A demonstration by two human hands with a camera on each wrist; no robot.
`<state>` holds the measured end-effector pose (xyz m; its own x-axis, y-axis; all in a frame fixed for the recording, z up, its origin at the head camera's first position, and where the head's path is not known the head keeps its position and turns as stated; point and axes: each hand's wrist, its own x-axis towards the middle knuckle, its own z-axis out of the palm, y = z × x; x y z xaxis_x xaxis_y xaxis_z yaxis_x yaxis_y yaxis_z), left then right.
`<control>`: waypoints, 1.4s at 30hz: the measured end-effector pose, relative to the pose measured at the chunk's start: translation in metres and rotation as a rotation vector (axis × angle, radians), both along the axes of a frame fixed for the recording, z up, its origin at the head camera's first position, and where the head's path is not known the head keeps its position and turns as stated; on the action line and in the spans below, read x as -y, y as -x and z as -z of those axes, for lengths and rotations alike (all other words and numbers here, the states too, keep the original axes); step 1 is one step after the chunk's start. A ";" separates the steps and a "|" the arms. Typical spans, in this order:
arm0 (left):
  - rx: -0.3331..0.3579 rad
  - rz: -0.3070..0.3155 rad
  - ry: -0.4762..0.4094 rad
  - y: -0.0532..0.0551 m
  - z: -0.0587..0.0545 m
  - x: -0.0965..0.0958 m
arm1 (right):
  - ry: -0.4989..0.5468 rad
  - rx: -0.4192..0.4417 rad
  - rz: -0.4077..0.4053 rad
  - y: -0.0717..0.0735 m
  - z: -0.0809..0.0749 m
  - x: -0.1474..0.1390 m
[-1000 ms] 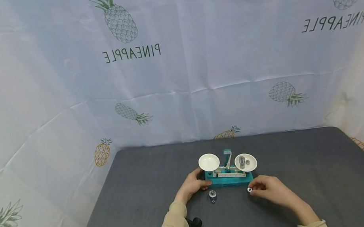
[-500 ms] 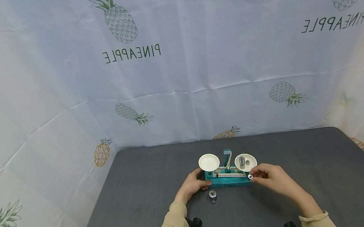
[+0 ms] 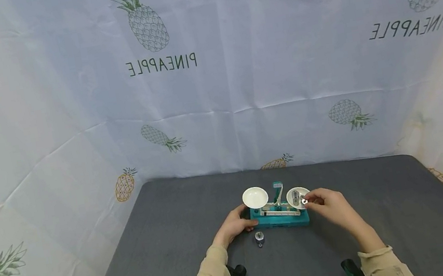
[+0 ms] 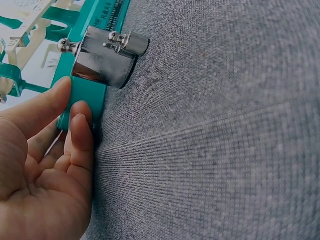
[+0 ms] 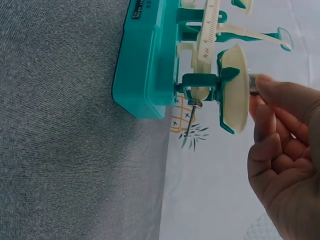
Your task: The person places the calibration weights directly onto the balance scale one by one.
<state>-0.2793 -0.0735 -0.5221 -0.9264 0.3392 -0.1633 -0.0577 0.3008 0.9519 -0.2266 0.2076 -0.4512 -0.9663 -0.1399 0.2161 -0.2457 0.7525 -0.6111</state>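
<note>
A teal tray balance (image 3: 281,220) with two cream pans stands on the dark table. My left hand (image 3: 233,223) grips the left end of its base, thumb on top and fingers at the side, as the left wrist view shows. Over the right pan (image 3: 291,199), my right hand (image 3: 331,207) pinches a small metal weight (image 5: 253,84) between thumb and fingers. A metal weight (image 3: 295,197) lies in that pan. The left pan (image 3: 255,197) holds nothing. In front of the base, a large metal weight (image 4: 105,57) and a small one (image 4: 134,44) stand on the cloth.
Grey fabric covers the tabletop (image 3: 177,243). A pale curtain (image 3: 213,85) printed with pineapples hangs behind and at both sides. Black devices sit at the left wrist (image 3: 237,273) and the right wrist (image 3: 353,271).
My right hand has risen from the table by the base's right corner up to the right pan, carrying the small weight. The left hand keeps its grip on the base.
</note>
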 end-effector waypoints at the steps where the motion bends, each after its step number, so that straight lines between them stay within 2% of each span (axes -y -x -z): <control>1: 0.001 -0.001 -0.002 0.000 0.000 0.000 | -0.004 0.004 0.003 0.000 0.001 0.000; 11: 0.003 -0.005 -0.008 0.001 0.002 0.000 | -0.002 0.060 0.029 0.006 -0.002 0.003; 21: 0.000 -0.001 -0.021 -0.001 -0.002 -0.001 | -0.017 0.103 0.027 0.011 -0.002 0.005; 28: 0.002 -0.005 -0.024 -0.001 -0.001 -0.001 | -0.017 0.116 0.021 0.012 0.000 0.006; 42: -0.006 0.002 -0.022 0.001 0.002 0.001 | -0.005 0.003 0.009 0.007 -0.006 0.000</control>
<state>-0.2801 -0.0741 -0.5240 -0.9268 0.3442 -0.1499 -0.0509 0.2802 0.9586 -0.2336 0.2074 -0.4455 -0.9680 -0.1327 0.2130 -0.2376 0.7577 -0.6079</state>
